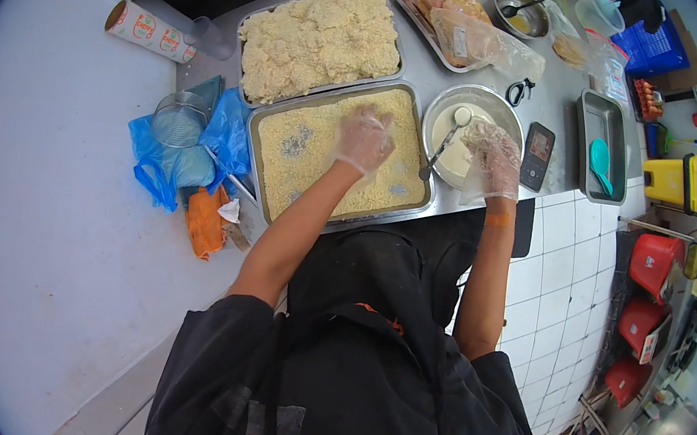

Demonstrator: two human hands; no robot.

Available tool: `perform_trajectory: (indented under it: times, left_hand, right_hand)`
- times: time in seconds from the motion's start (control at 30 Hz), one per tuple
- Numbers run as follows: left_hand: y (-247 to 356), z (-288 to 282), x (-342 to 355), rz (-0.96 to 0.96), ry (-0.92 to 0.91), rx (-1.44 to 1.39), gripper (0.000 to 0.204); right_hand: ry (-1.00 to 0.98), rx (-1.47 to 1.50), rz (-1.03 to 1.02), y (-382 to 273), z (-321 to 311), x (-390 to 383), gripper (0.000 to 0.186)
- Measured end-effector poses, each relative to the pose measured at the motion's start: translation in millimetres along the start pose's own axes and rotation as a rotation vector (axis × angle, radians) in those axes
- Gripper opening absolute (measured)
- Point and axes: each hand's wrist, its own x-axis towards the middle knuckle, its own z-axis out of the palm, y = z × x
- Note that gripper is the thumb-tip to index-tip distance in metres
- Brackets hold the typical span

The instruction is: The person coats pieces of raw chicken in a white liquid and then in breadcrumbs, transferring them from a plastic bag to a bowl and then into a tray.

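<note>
Your gloved left hand (365, 140) lies over crumbs (288, 180) in the tray (257, 158); your gloved right hand (495, 159) is at the batter bowl (451, 179); whether either grasps anything cannot be told.

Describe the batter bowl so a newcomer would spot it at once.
On the metal table, find the tray of yellowish crumbs under the gloved left hand. Immediately right sits a round metal bowl, partly beneath the gloved right hand. Unlike the smaller metal bowl farther back, it holds whitish batter.
</note>
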Motion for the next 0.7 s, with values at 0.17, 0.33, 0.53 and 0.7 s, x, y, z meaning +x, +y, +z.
perform_trajectory:
  times: [0.17,0.33,0.53,0.7]
  left_hand:
    - [10,-18,1,0.160,-0.647,0.010,0.038]
    - [-40,12,-81,0.169,-0.129,-0.086,0.046]
    - [-18,27,-41,-0.110,-0.060,-0.036,0.058]
    - [-14,29,-25,-0.077,-0.111,-0.028,0.060]
  right_hand:
    - [0.010,-0.206,-0.125,21,-15,3,0.036]
    - [-0.024,-0.008,0.016,2,8,-6,0.039]
    - [-0.020,0.149,0.195,-30,21,-12,0.039]
    - [0.004,-0.880,-0.437,53,-36,2,0.033]
